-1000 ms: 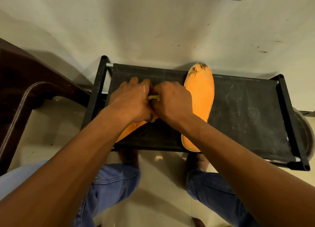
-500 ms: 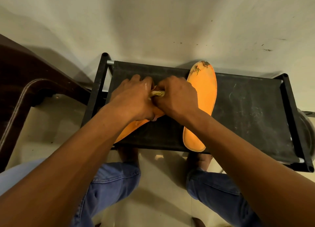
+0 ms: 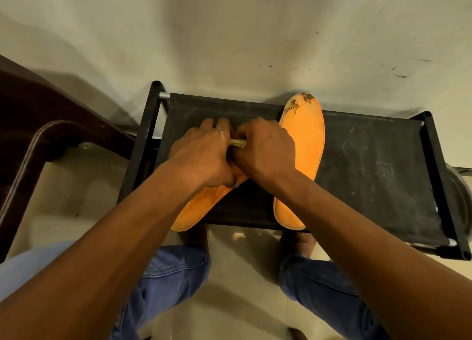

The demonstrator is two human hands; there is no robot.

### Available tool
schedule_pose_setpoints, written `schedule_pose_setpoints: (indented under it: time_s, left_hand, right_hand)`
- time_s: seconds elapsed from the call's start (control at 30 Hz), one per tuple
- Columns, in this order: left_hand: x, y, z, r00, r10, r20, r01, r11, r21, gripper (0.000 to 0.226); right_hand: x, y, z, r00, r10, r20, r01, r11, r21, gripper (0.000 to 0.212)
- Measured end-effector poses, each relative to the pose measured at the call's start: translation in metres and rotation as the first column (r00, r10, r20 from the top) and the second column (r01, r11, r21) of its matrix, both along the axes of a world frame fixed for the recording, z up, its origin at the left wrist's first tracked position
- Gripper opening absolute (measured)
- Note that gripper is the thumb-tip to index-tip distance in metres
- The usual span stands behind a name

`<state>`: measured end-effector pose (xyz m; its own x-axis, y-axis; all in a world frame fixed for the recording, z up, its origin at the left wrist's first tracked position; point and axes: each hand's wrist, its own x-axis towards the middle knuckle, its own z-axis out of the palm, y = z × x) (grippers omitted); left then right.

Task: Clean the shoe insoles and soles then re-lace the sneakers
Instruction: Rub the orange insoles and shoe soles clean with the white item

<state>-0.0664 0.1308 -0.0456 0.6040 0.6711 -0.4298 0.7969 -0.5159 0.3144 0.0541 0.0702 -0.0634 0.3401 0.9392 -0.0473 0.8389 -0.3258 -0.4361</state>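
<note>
My left hand and right hand both curl tight around a small yellowish wad between them, over the left orange insole on the black rack; the other insole lies beside.

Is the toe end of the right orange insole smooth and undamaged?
No, the far toe end of the right orange insole is frayed and torn, with brownish worn patches along its edge.
</note>
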Motion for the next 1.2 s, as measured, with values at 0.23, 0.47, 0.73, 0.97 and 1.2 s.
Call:
schedule_pose_setpoints:
  time_s: [0.23, 0.47, 0.73, 0.97, 1.2]
  left_hand:
    - [0.0, -0.001, 0.002, 1.0, 0.015, -0.024, -0.016, 1.0, -0.017, 0.116]
    - [0.002, -0.002, 0.0, 0.999, 0.033, -0.016, -0.033, 0.999, -0.004, 0.111]
    - [-0.001, -0.001, 0.001, 1.0, 0.015, -0.007, -0.015, 1.0, -0.021, 0.109]
    - [-0.002, 0.0, -0.003, 1.0, -0.013, -0.001, 0.013, 1.0, -0.018, 0.113]
    - [-0.002, 0.001, -0.002, 1.0, -0.021, -0.014, 0.021, 1.0, -0.014, 0.114]
  right_hand:
    - [0.029, 0.006, -0.004, 0.946, -0.305, 0.109, 0.297, 0.952, 0.078, 0.024]
    - [0.012, 0.005, -0.007, 1.0, 0.024, 0.012, -0.025, 0.998, 0.057, 0.012]
    - [0.032, 0.006, -0.003, 0.957, -0.276, 0.093, 0.27, 0.96, 0.074, 0.022]
    - [0.03, 0.005, 0.002, 0.995, 0.099, 0.011, -0.098, 0.992, -0.077, 0.017]
    - [0.035, 0.006, 0.0, 0.987, -0.066, 0.146, 0.07, 0.997, -0.022, 0.022]
